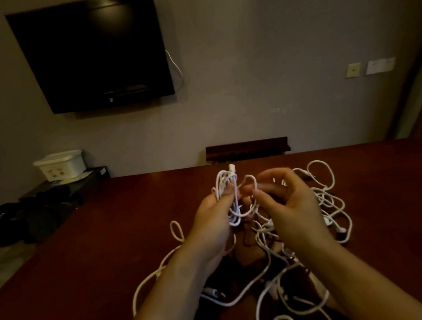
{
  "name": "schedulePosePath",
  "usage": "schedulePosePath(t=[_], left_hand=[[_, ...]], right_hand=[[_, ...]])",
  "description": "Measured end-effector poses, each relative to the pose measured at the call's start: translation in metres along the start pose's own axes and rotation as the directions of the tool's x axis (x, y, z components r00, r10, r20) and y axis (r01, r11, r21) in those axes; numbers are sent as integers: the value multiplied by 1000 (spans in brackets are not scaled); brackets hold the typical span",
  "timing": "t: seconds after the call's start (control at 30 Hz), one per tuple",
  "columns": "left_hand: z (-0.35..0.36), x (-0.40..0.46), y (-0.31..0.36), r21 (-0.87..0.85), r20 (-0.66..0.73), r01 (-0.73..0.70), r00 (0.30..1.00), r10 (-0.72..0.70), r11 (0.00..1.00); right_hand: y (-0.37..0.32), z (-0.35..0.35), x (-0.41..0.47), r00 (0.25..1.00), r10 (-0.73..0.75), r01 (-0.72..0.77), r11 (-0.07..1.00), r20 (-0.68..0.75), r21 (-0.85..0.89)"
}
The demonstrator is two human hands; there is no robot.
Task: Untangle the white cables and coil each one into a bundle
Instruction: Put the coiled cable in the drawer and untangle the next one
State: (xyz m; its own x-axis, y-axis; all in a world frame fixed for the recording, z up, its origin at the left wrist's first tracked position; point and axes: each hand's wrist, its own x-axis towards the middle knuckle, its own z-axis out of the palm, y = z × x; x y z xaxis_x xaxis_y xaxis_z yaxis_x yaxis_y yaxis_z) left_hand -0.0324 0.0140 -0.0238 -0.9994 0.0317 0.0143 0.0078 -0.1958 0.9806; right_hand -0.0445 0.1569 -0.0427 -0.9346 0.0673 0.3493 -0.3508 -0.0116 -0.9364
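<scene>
Left hand (211,217): raised over the table, fingers curled round a partly wound coil (227,197) of white cable; several loops stand above the fist, a white plug tip pokes out at the top, more loops hang below the thumb. Right hand (284,200): raised just beside the left, fingers bent, thumb and forefinger pinching a small loop of the same cable that bridges across to the coil; exact finger contact blurred.

Tangle of white cables (322,200): loose on the dark red-brown table (110,247) under and behind both hands, spreading from the far right loops down to the bottom edge, where it is cut off. Number of separate cables cannot be told; forearms cover the middle of the heap. One strand runs out to the left and ends in a small upright loop.

Dark objects beneath the wrists: too dim to identify.

Background: black wall-mounted screen (91,52), a thin white lead hanging at its right edge; white lidded box (61,165) on a low dark stand at left; two wall plates (370,67) at right; dark wooden piece behind the far table edge, partly hidden
</scene>
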Motion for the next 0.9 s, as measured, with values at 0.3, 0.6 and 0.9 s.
schedulePosePath(t=[0.3,0.6,0.9], left_hand=[[1,6,-23,233,10,-45,999,44,971],[-1,2,-29,658,59,-319,925,376,682],[13,-2,-41,724,385,-485,874,296,491]], right_hand=[[3,-1,-1,990,102,-104,994,95,21],[-4,18,-12,930,147,-181,981,338,70],[-2,19,-5,966,243,-254,956,87,143]])
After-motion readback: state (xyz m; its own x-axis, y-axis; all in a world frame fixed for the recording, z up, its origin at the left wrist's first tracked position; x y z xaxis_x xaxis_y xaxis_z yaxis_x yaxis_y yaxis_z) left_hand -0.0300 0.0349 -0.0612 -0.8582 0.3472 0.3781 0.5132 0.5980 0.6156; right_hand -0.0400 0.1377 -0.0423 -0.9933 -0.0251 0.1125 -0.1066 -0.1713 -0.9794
